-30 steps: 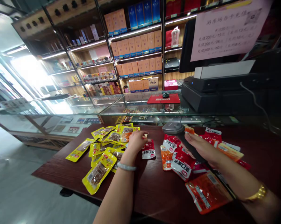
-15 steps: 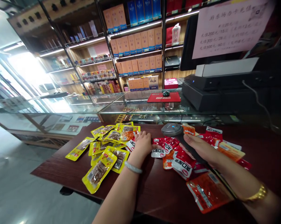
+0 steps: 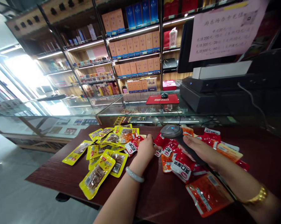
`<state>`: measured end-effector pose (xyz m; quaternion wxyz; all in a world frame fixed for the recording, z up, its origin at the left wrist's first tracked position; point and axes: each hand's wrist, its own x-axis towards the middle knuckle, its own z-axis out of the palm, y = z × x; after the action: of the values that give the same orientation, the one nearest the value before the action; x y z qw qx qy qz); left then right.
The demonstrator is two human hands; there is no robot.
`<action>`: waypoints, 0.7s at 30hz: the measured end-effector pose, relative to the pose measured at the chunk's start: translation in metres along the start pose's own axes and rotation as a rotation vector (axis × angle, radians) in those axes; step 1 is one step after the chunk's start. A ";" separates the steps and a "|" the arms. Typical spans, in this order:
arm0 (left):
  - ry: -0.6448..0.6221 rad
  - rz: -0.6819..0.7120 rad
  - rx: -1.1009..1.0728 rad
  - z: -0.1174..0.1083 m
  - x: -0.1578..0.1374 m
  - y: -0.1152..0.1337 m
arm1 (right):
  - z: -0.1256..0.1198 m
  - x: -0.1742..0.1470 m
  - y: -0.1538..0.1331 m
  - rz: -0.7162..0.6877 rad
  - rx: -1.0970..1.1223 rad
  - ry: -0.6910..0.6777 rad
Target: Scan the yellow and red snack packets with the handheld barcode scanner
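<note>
My right hand is wrapped round the handle of a dark grey barcode scanner, its head over the red packets. My left hand is closed at the near edge of a red snack packet, thumb and fingertips pinching it; part of the packet is hidden. Left of that hand lies a red-and-white packet beside an orange packet. Yellow snack packets are heaped further left. Under the scanner and right hand are more red-and-white packets and a large orange packet.
Everything lies on a dark red wooden table. Behind it stands a glass display counter with a red mouse pad on top. A black till and a pink paper sign are at the right. Stocked shelves line the wall.
My left hand has moved right, off the red-and-white packet by the yellow heap, to another red packet, which is now tilted. The scanner stays over the red packets. The view has shifted slightly.
</note>
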<state>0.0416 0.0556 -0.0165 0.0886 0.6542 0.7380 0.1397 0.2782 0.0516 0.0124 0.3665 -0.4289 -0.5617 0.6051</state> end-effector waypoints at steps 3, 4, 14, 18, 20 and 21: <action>0.083 -0.060 -0.157 0.002 0.007 -0.007 | -0.002 -0.002 -0.003 0.061 0.020 -0.017; 0.104 -0.069 -0.186 0.002 0.008 -0.009 | -0.002 -0.002 -0.004 0.066 0.020 -0.023; 0.150 -0.095 -0.355 0.007 0.010 -0.009 | 0.000 -0.004 -0.006 0.072 0.017 -0.008; -0.026 0.090 -0.801 0.023 0.012 -0.002 | 0.002 -0.008 -0.009 0.058 -0.017 0.000; -0.041 0.200 -0.812 0.018 0.011 -0.003 | 0.003 -0.009 -0.011 0.058 -0.025 0.005; 0.011 0.210 -0.699 0.011 0.009 -0.006 | 0.004 -0.009 -0.011 0.057 -0.027 0.007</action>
<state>0.0386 0.0653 -0.0285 0.2878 0.6558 0.5751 0.3954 0.2776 0.0432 0.0239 0.3451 -0.4517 -0.5560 0.6064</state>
